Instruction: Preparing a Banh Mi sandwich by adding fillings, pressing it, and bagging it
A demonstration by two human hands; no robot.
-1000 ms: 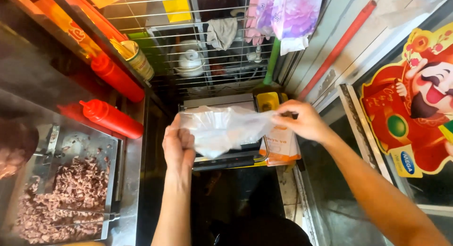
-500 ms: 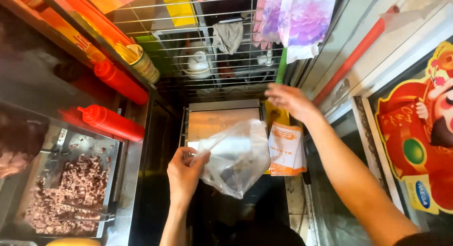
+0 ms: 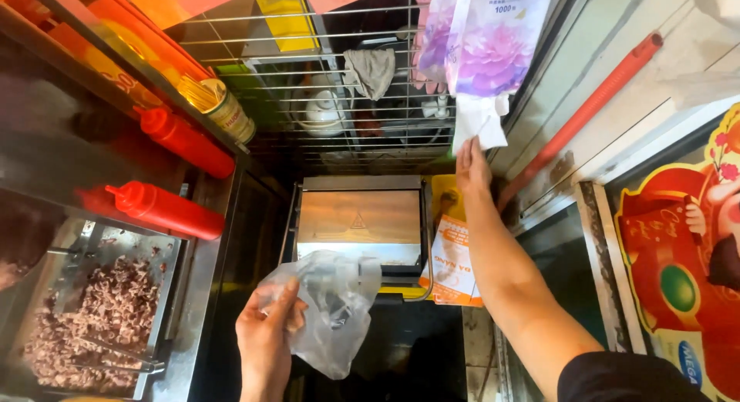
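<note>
- A clear plastic bag [image 3: 333,309] was gripped at its rim by the left hand [image 3: 266,336], hanging just right of that hand.
- The right hand [image 3: 472,164] was stretched upward, fingertips touching the white napkin [image 3: 478,124] hanging from a flowered pack [image 3: 486,40].
- A metal press grill [image 3: 359,217] was seen between both hands.
- Two red sauce bottles [image 3: 166,209] were lying left of the left hand.

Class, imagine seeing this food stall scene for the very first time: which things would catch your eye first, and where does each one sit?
Two bright red squeeze bottles lie at the left, above a metal tray of minced meat. Low in the middle, the left hand pinches a clear plastic bag in front of a closed metal press grill. The right hand reaches up to a hanging pack of white paper with a flower print at the top.
</note>
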